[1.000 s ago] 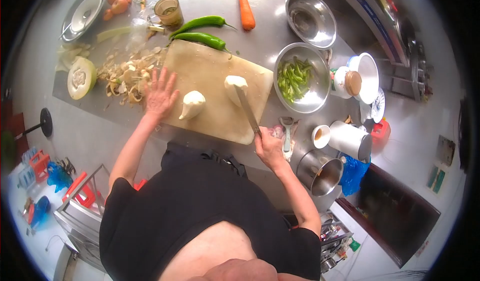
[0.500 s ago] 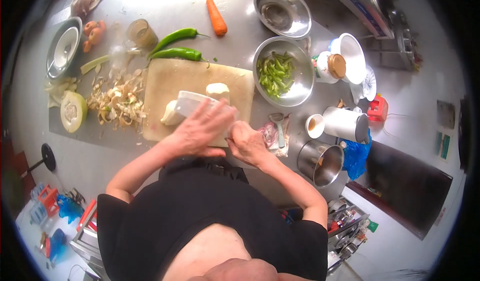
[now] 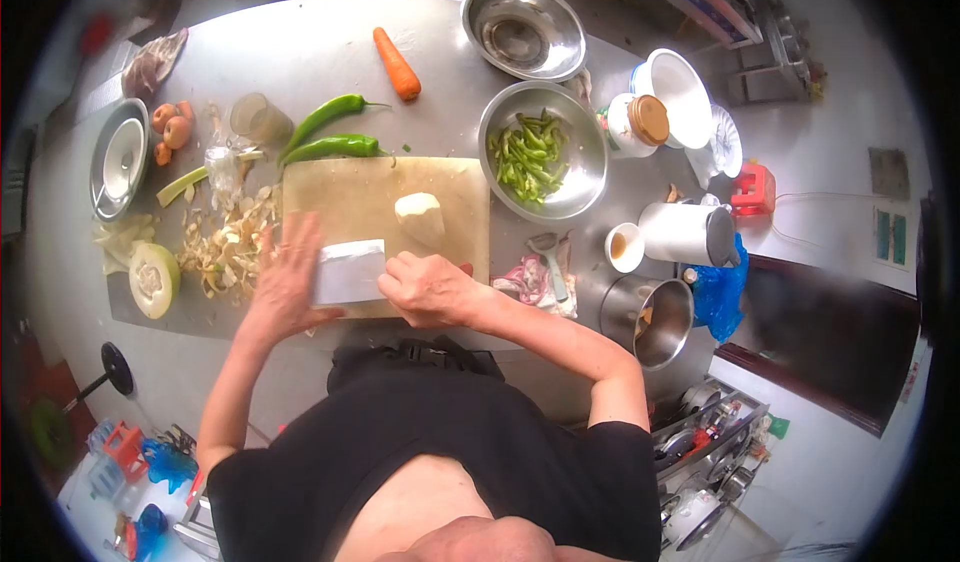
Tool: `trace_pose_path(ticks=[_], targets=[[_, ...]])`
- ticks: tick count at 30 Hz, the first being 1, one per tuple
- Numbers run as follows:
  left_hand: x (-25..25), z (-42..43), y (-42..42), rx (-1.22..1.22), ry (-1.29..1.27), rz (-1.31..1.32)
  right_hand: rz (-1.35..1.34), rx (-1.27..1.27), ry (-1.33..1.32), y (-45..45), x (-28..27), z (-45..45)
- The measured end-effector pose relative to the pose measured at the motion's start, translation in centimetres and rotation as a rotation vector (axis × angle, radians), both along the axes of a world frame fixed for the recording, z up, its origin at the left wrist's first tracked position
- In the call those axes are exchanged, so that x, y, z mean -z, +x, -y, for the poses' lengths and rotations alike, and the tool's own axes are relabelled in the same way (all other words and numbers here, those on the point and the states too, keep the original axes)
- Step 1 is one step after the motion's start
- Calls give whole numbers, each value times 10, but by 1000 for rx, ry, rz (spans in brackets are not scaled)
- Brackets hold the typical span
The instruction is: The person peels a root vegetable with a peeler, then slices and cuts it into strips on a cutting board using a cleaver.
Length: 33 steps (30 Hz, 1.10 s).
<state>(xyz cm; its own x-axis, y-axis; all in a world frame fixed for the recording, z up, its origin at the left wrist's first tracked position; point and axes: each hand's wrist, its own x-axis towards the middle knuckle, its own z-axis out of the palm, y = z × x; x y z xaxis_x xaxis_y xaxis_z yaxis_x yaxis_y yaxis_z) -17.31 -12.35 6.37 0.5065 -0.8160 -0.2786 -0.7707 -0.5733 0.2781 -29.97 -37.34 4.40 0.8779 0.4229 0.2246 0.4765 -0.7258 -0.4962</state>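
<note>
My right hand (image 3: 428, 288) is wrapped round the handle of a cleaver (image 3: 348, 274), whose broad blade lies nearly flat over the near part of the cutting board (image 3: 455, 187). To the left of the blade, my left hand (image 3: 286, 274) is spread at the board's left edge, fingers stretched out. One peeled, pale vegetable piece (image 3: 420, 218) sits on the board above my right hand. A second pale piece is not visible now; hand or blade may cover it.
Peelings (image 3: 235, 247) lie left of the board, near a cut pale-green gourd (image 3: 154, 280). Green peppers (image 3: 335, 147) and a carrot (image 3: 397, 64) are beyond it. A steel bowl of sliced peppers (image 3: 590, 177) stands right, with a peeler (image 3: 550, 262) on a cloth below.
My left hand has moved left, from over the blade to the board's left edge. My right hand and the cleaver have shifted left and nearer me. The left pale piece is out of sight.
</note>
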Motion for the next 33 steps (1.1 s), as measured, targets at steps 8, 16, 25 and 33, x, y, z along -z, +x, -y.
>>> trace_pose_path(ticks=[8, 16, 25, 33], targets=[[53, -153, 48, -528, 397, 302, -242, 274, 121, -34, 3, 54], [55, 67, 101, -232, -452, 564, -409, 666, 229, -100, 17, 60], [162, 304, 161, 370, -105, 498, -513, 868, 191, -177, 24, 55], [175, 273, 228, 360, 209, 571, -592, 1089, 281, -224, 40, 56]])
